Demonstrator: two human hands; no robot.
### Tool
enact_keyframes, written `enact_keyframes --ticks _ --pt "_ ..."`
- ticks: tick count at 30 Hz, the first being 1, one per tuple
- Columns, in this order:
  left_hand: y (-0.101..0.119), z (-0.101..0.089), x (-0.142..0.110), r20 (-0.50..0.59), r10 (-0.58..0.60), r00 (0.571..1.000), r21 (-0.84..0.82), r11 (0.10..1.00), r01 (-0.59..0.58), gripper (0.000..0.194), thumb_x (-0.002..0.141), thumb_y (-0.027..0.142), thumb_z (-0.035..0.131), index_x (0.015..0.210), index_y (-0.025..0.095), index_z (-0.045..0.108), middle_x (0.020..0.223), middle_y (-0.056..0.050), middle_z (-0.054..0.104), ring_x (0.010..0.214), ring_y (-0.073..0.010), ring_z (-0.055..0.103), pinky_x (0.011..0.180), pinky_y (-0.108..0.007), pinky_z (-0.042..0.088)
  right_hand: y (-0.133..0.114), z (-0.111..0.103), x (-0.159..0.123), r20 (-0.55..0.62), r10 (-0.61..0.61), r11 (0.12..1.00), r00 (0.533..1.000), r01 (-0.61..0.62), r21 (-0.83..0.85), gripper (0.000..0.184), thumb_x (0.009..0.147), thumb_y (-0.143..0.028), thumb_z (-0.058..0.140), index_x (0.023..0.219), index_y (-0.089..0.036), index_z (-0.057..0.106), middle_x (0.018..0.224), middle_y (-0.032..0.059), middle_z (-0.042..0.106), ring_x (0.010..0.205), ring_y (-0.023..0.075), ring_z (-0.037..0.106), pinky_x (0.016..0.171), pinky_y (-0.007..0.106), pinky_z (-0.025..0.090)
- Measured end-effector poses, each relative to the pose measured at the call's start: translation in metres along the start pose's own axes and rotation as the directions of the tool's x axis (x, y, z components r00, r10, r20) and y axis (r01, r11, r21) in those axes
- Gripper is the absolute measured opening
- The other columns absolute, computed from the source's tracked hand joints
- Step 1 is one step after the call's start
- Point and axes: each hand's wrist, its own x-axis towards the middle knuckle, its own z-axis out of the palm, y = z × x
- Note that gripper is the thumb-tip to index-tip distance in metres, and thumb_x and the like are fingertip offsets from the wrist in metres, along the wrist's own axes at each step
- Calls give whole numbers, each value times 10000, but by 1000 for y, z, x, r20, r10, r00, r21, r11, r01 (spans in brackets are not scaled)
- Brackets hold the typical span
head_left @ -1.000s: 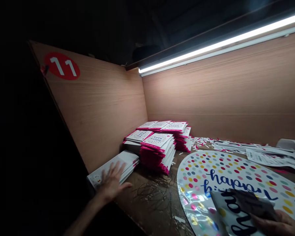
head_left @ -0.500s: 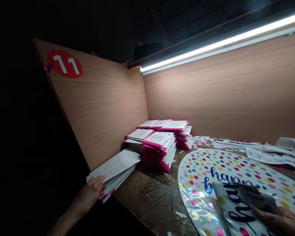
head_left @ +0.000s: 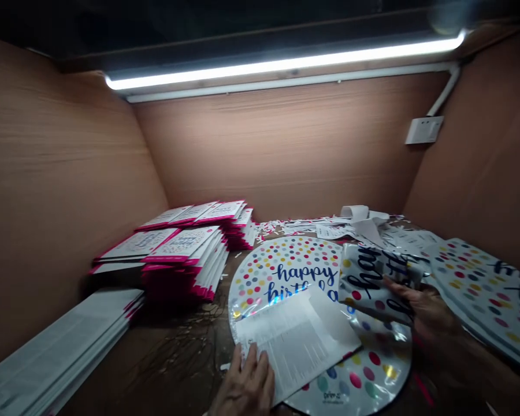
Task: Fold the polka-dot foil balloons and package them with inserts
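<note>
My left hand [head_left: 246,388] grips the near edge of a white printed card [head_left: 295,338] and holds it over a round foil balloon [head_left: 286,267] with coloured dots and "happy birthday" in blue. A folded foil balloon [head_left: 370,276] of the same print is in my right hand [head_left: 420,312], whose fingers are closed on it, just right of the card.
Stacks of pink-edged cards [head_left: 186,254] stand at the back left. A lower pile of white cards [head_left: 56,358] lies at the near left. More dotted balloons [head_left: 485,289] lie at the right. Paper scraps [head_left: 329,228] litter the back. Wooden walls [head_left: 47,173] enclose the bench.
My left hand lifted one white card off the left pile and brought it over the round balloon. My right hand moved the folded balloon up and left. The view swung to the right.
</note>
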Motion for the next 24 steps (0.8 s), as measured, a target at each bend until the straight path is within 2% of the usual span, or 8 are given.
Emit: enact_keyframes --ticks 2,5,7,9,12,14,20,24 --pt "3 6 27 9 32 999 -128 991 -31 482 856 582 419 939 139 590 966 -93 651 950 -285 578 888 -428 399 2 -11 -6 37 27 1000 999 -27 1 351 470 -173 803 792 -168 663 751 32 708 793 245 669 640 264 582" --pt "13 12 72 188 103 977 -338 941 -34 529 806 608 496 1058 145 535 1126 -99 570 1109 -276 471 974 -408 338 7 -18 -14 103 87 996 991 -88 -2 363 500 -187 812 830 -176 662 757 24 711 767 245 673 623 288 583" --pt "21 24 96 268 145 953 -447 894 -11 498 790 616 515 967 151 536 1022 -72 572 1001 -235 500 964 -388 338 9 -17 -16 145 100 995 984 -102 1 328 531 -215 815 821 -180 666 775 29 713 768 240 673 628 286 577" --pt "29 42 109 299 175 938 -516 856 5 467 786 621 517 847 158 520 889 -39 548 856 -192 497 897 -354 368 10 -14 -18 182 104 994 978 -106 3 295 558 -227 811 816 -193 672 798 29 714 781 233 673 653 279 570" --pt "35 65 111 276 162 948 -533 846 10 443 772 607 548 786 167 499 812 -21 513 784 -179 458 780 -323 378 12 -11 -18 235 142 990 962 -138 -34 289 571 -246 807 828 -196 685 806 37 714 784 240 673 670 289 565" --pt "36 72 109 253 145 957 -521 853 9 437 764 602 559 766 169 501 775 -15 503 762 -176 446 764 -320 367 14 -9 -16 262 156 987 952 -145 -64 283 569 -266 803 813 -177 691 800 48 714 790 249 670 668 293 561" --pt "37 72 110 206 135 969 -539 842 -2 460 748 603 578 640 158 532 719 -12 463 755 -157 436 773 -303 349 18 4 -14 282 114 987 953 -78 -137 330 557 -330 807 805 -147 687 766 55 712 742 240 668 607 273 547" --pt "41 76 112 133 104 986 -511 859 -21 518 656 666 627 613 155 555 716 -24 484 783 -178 452 772 -321 343 20 11 -15 266 62 985 962 -17 -169 339 576 -347 801 817 -146 674 750 44 708 683 207 661 584 253 537"
